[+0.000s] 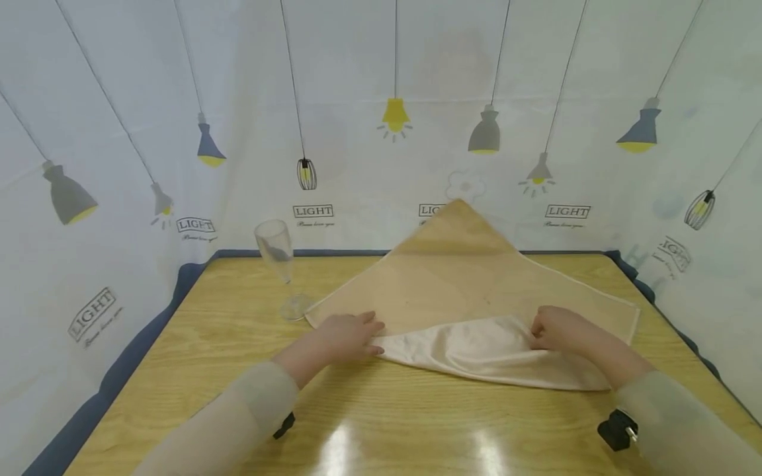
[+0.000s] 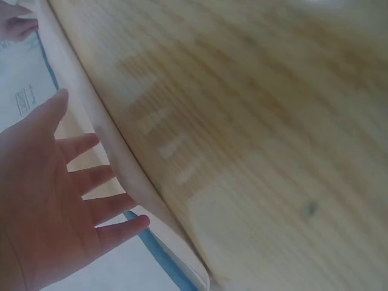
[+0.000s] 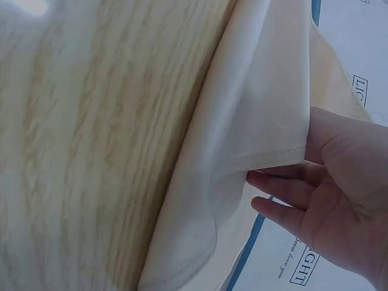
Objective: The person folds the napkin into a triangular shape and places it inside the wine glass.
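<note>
Head view: cloth (image 1: 452,284) lies across desk (image 1: 226,311), corner pointing past far edge, long axis left-to-right; left hand (image 1: 346,337) spread, released. Only right wrist view shows stitched hem (image 3: 271,160), pinched by right hand (image 3: 348,191).

Count, head view: 1 cloth (image 1: 440,284), 1 stemmed glass (image 1: 276,241), 1 table (image 1: 232,330). Hands: 2, i.e. 1 left hand (image 1: 348,337) and 1 right hand (image 1: 562,330). Sleeves (image 1: 238,410): 2. Black fittings (image 1: 616,431) by the wrists: 2, one per arm. Printed lamps: 9 total, split 4 grey lamps (image 1: 486,135), 2 blue lamps (image 1: 645,125), 2 wire-cage lamps (image 1: 306,174), 1 yellow lamp (image 1: 395,114). Cords (image 1: 395,53): 9, one per lamp. "LIGHT" labels (image 1: 313,211): 6, including 1 partly covered. Glare spots (image 1: 335,449): 2.
</note>
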`<state>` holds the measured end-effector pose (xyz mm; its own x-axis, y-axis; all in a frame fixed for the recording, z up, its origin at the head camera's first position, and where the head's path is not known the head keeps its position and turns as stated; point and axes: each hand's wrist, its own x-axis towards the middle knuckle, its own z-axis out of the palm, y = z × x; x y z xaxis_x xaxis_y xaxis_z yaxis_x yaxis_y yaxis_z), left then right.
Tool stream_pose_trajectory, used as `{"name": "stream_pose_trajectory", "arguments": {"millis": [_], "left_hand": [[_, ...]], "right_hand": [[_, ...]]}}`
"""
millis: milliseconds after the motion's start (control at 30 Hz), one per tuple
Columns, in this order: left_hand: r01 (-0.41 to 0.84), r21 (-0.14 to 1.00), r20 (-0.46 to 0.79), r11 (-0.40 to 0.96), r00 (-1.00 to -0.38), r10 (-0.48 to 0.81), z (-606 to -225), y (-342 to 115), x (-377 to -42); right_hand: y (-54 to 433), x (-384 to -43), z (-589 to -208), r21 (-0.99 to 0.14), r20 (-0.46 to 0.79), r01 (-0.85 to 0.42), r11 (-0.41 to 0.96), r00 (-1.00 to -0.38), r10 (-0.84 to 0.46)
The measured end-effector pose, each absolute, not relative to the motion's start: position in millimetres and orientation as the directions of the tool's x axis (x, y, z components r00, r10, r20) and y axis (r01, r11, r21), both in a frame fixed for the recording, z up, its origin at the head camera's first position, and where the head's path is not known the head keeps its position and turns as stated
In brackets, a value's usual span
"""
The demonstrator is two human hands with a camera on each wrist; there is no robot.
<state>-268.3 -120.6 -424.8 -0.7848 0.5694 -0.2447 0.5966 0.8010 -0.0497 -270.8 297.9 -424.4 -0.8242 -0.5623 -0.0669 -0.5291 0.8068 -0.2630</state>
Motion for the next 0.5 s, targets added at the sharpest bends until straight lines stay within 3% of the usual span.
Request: {"name": "stream_pose_trajectory", "arguments": {"millis": [500], "left_hand": [[0.607, -0.023, -0.264, 0.794, -0.770, 0.581, -430.5, -120.7, -260.7]], "right_hand": [[297.8, -265.3, -421.7, -0.284, -0.133, -0.448, 0.848, -0.857, -0.497]]}}
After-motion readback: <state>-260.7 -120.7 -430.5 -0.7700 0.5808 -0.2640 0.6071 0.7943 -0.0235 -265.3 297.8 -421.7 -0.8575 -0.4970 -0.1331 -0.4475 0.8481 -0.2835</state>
